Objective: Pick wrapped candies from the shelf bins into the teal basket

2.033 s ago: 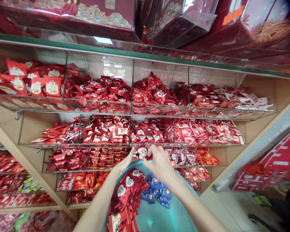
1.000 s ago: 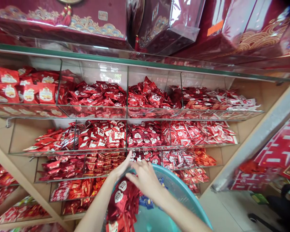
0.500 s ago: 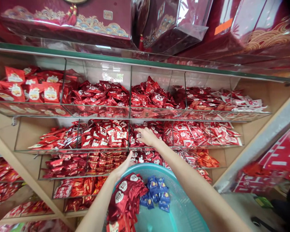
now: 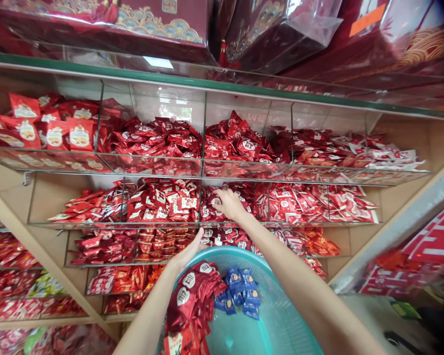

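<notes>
My right hand (image 4: 229, 204) reaches into a middle-row shelf compartment, on dark red snack packets (image 4: 211, 209) with white oval labels. Its fingers are bent and apart, touching the packets; the fingertips are partly hidden. At the far left rim of a turquoise plastic basket (image 4: 292, 291), my left hand (image 4: 187, 254) grips the edge, with some fingers out of sight behind it. Inside the basket, a stack of dark red packets (image 4: 192, 296) lies on the left, beside several small blue packets (image 4: 240, 291). A brighter red packet (image 4: 179, 342) lies nearest me.
Glass dividers and a glass front lip (image 4: 163, 226) edge the compartments. Red packets (image 4: 159, 140) fill the row above, and orange-red packets (image 4: 318, 242) lie lower right. Large maroon gift boxes (image 4: 140, 24) stand on the green-edged glass shelf on top. A wooden post (image 4: 48, 261) slants at left.
My right hand's outstretched finger has bent down onto the packets. The view has shifted slightly, moving the shelves up and to the right. My left hand and the basket stay nearly in place.
</notes>
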### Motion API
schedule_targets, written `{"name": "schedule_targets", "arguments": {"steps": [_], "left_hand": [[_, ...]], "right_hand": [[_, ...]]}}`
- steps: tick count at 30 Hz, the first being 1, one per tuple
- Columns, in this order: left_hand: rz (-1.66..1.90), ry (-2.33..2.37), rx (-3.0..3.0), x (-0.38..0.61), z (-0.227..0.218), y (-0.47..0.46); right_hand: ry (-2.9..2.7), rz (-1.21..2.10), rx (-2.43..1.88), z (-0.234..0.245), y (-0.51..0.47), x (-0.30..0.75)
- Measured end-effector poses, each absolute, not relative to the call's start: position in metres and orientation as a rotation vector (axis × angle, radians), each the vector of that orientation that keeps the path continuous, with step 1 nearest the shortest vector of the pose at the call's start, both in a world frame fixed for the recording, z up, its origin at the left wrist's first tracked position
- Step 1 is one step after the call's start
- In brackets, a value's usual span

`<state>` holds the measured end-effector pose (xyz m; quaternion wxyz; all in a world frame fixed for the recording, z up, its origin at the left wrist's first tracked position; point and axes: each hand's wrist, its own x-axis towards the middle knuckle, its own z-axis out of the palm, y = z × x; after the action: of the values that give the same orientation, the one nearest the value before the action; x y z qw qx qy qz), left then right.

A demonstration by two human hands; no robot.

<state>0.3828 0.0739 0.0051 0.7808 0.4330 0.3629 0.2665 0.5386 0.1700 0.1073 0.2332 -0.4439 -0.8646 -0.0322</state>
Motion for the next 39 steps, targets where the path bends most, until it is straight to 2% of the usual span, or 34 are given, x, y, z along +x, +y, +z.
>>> {"name": "schedule_targets", "arguments": {"steps": [8, 14, 18, 24, 33, 39], "left_hand": [[0.581, 0.821, 0.917, 0.386, -0.003, 0.082], [0.756, 0.857, 0.942, 0.386, -0.006, 0.081], [0.726, 0.932, 1.012, 0.385, -0.005, 0.081], [0.682, 0.951, 1.128, 0.386, -0.003, 0.082], [0.733, 1.030, 1.091, 0.388, -0.007, 0.081], [0.760, 1.065, 1.053, 0.391, -0.005, 0.080]], "right_hand": [[-2.144, 0.062, -1.005, 0.123, 0.110, 0.553], [-2.203, 0.446, -0.955, 0.073, 0.053, 0.555], [-2.252, 0.579, -1.084, 0.037, 0.048, 0.551], [-2.300, 0.640, -1.330, 0.015, 0.057, 0.541], [-2.404, 0.473, -1.634, 0.033, 0.051, 0.521], [-2.458, 0.458, -1.669, 0.037, 0.049, 0.512]]}}
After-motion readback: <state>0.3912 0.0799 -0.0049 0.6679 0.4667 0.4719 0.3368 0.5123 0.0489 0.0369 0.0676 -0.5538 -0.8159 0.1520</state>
